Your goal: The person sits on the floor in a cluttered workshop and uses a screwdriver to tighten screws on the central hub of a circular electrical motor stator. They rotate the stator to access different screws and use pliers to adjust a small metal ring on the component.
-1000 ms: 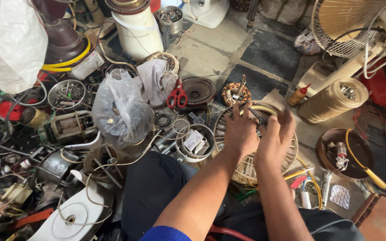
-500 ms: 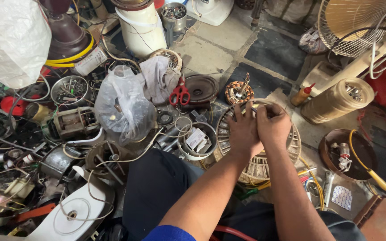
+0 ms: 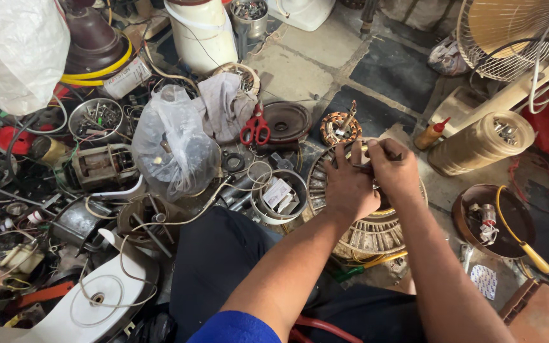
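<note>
Both hands are at work on a large round slotted motor core [image 3: 363, 235] that lies on the floor just in front of the person's knees. The left hand [image 3: 345, 187] rests on top of the core with its fingers curled down against it, though whether they pinch anything underneath cannot be told; the right hand [image 3: 394, 170] has its grip closed on a slim dark tool [image 3: 376, 166] held across the core's upper rim. By the look of it the job is only partly through — the slots that show around the core's near edge appear bare of wire, while a smaller stator with copper windings [image 3: 341, 127] sits apart, just beyond the hands. What the tool tip is doing at the rim is hidden by the fingers. Counting what lies around: one pair of red-handled scissors [image 3: 255, 129] beside a grey rag [image 3: 223, 105], one clear plastic bag [image 3: 173, 146] of parts, one small glue bottle with a red cap [image 3: 431, 133], one tall ribbed beige housing [image 3: 481, 143] lying on its side, one brown dish [image 3: 471, 213] holding small parts, and one fan guard [image 3: 509, 38] at the upper right. Two hands, one tool, one core in hand.
</note>
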